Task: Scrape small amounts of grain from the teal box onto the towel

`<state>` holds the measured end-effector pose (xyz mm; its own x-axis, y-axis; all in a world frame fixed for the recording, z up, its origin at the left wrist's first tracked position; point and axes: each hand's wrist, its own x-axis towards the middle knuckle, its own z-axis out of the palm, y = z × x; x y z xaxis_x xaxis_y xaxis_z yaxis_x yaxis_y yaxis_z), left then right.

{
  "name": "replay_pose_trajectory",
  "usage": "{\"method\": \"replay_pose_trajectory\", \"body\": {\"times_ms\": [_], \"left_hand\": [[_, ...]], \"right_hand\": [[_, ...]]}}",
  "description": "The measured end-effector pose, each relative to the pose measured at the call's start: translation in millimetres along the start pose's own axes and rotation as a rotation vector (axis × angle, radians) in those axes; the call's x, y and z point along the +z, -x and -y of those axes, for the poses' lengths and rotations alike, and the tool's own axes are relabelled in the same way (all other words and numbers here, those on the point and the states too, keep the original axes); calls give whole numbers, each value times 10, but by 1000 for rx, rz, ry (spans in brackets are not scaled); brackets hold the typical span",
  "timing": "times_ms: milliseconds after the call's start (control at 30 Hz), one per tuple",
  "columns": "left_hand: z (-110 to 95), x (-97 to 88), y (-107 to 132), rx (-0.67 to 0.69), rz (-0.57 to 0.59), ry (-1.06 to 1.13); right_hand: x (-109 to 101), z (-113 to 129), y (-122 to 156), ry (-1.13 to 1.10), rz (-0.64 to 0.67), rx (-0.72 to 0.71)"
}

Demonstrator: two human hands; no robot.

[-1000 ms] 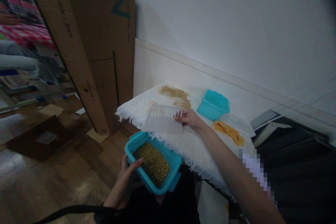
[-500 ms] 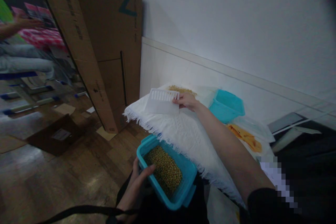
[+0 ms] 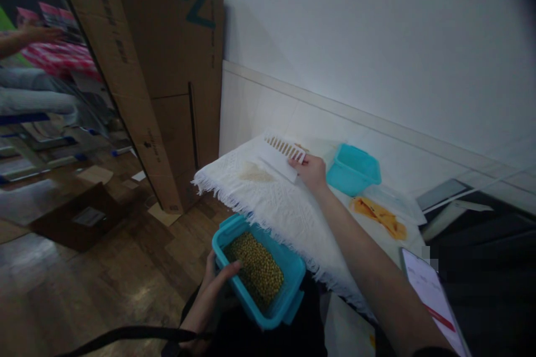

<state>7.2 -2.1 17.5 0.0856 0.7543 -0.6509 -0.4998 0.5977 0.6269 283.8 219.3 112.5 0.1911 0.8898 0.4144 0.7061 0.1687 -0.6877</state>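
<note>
My left hand [image 3: 213, 290] grips the near rim of a teal plastic box [image 3: 288, 290] full of yellow-green beans [image 3: 253, 268], held just below the fringed edge of a white towel [image 3: 272, 206] that covers the table. My right hand [image 3: 312, 170] reaches out over the towel and pinches a white slotted plastic scraper [image 3: 281, 153], which lies tilted on the far part of the towel. Tan beans show through the scraper's slots. A faint tan smear [image 3: 256, 174] marks the towel to the scraper's left.
A second teal box [image 3: 354, 170] stands at the back of the table by the wall. An orange-stained plastic bag [image 3: 379, 215] lies to its right. A phone [image 3: 433, 301] lies at the near right. Tall cardboard boxes [image 3: 167, 61] lean at the left.
My right hand has carried the scraper from above the towel's middle to its far part, where it now covers the bean pile. The box in my left hand has hardly shifted.
</note>
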Motion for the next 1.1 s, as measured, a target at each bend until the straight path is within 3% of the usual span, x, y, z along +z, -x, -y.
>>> {"method": "replay_pose_trajectory", "body": {"times_ms": [167, 400, 567, 767, 933, 1100], "left_hand": [[2, -59, -55, 7, 18, -62], [25, -76, -96, -2, 9, -40], [23, -88, -105, -7, 13, -47], [25, -79, -78, -6, 30, -44], [-4, -57, -53, -29, 13, -42], [12, -79, -73, -3, 23, -20]], "right_hand": [[149, 109, 337, 287, -13, -61], [117, 263, 514, 289, 19, -136], [46, 379, 515, 69, -27, -27], [342, 452, 533, -413, 251, 215], [422, 413, 369, -491, 430, 251], [432, 342, 123, -483, 444, 246]]}}
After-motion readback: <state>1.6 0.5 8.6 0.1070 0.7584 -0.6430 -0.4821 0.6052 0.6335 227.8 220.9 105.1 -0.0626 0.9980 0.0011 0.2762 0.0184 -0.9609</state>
